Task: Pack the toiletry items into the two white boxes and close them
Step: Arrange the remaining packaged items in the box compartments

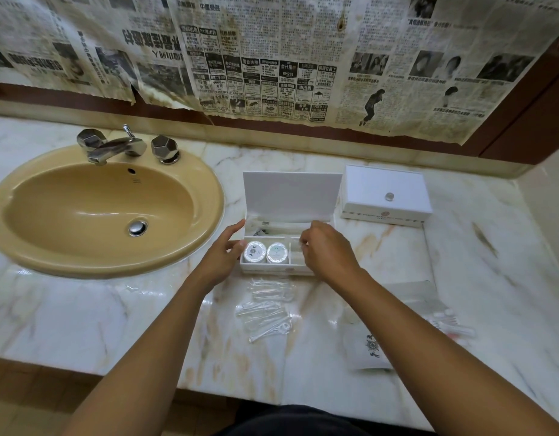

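White hinged box [290, 196] holds two round tins [265, 252].

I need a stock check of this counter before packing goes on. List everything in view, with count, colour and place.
open box: one, white, lid raised, mid-counter right of the sink
round tins: two, white, front left compartment of the open box
closed box: one, white with a small knob, right of the open box
clear sachets: a loose pile, transparent, on the counter before the open box
printed pouch: one, white with a dark emblem, near right
sink: one, tan, left
tap: one, chrome, behind the sink
newspaper: sheets, covering the wall
left hand: at the open box's left end
right hand: over its right compartment, fingers bunched
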Demonstrator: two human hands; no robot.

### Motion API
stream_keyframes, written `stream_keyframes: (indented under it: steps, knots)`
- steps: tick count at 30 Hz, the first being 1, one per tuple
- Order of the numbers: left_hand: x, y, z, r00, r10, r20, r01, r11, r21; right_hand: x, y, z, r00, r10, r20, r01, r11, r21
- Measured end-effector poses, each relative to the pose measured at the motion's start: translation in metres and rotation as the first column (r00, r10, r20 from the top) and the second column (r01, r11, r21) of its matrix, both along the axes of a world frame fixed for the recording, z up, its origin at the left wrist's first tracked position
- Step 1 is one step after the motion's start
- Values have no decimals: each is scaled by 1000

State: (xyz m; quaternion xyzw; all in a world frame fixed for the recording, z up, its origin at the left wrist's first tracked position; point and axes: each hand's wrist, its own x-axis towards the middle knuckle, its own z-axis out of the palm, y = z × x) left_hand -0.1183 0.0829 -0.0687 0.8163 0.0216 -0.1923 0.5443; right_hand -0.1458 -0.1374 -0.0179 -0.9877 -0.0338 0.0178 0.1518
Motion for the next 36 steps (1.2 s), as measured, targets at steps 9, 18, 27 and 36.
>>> stream_keyframes:
  steps: [9, 18, 27, 36]
  knots:
    - [1, 0, -2, 1000, 7, -17, -7, 1000, -21, -2, -6, 1, 977, -56, -206, 38, 995, -90]
    - [0, -1, 2, 1000, 9, -15, -9, 1000, -30, 4, -6, -4, 974, -108, -198, 103, 994, -35]
    - [1, 1, -1, 1000, 14, -25, -15, 1000, -27, 8, 2, -19, 913, 41, -406, -13, 997, 73]
    - [2, 2, -5, 1000, 11, -19, -12, 999, -31, -15, 25, 5, 993, 110, -30, -102, 975, 197]
